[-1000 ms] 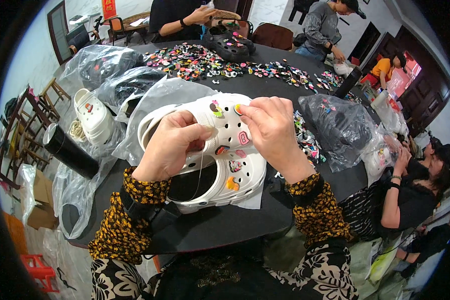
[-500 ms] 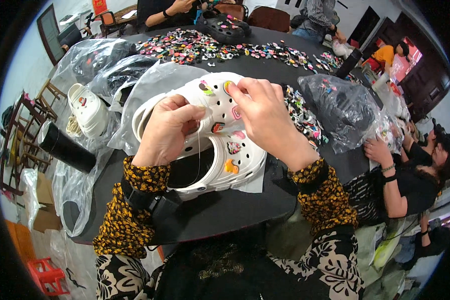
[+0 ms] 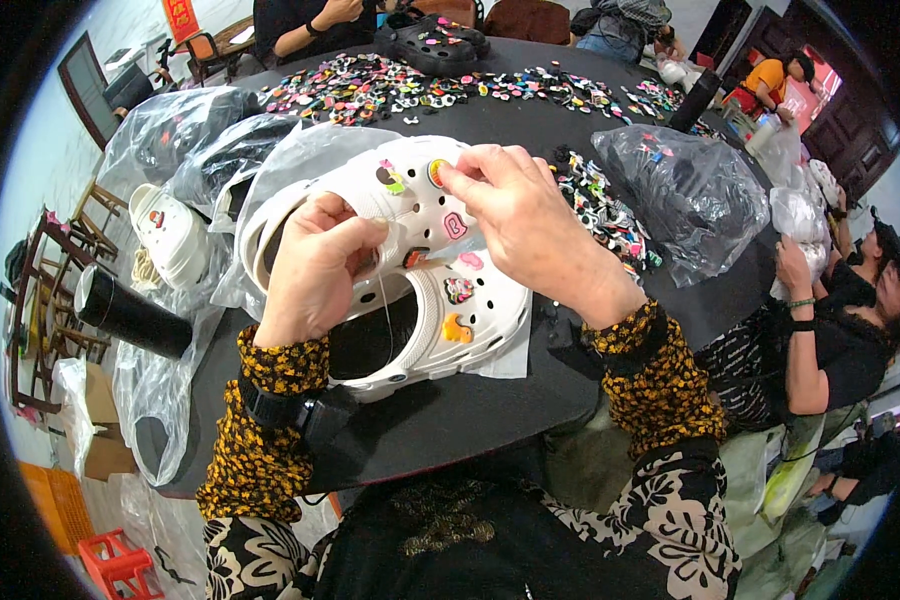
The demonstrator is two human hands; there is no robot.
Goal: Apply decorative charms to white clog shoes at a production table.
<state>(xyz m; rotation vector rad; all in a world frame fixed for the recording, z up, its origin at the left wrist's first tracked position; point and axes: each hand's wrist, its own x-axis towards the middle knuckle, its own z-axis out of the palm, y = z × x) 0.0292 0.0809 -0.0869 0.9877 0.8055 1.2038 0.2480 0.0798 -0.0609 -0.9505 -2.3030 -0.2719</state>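
Two white clogs stand side by side on the black table. Over the upper clog (image 3: 355,178), my left hand (image 3: 315,260) is closed in a pinch, and a thin thread (image 3: 388,315) hangs from its fingers. My right hand (image 3: 535,230) pinches at a round yellow shoe charm (image 3: 436,173) on that clog's toe. Beside it sit a green and pink charm (image 3: 390,177) and a pink letter-shaped charm (image 3: 454,226). The lower clog (image 3: 495,335) bears an orange charm (image 3: 457,328) and a colourful figure charm (image 3: 459,289). My fingers partly hide the upper clog.
Loose charms (image 3: 370,85) spread along the far side, near a black clog (image 3: 432,45). Plastic-bagged shoes (image 3: 680,200) lie right. At left are another white clog (image 3: 170,235) and a black cylinder (image 3: 135,315). Co-workers sit at right and across the table.
The view has shifted slightly, and the clogs and both hands appear a little further left. My right fingers have drawn back slightly from the round charm, showing more of it.
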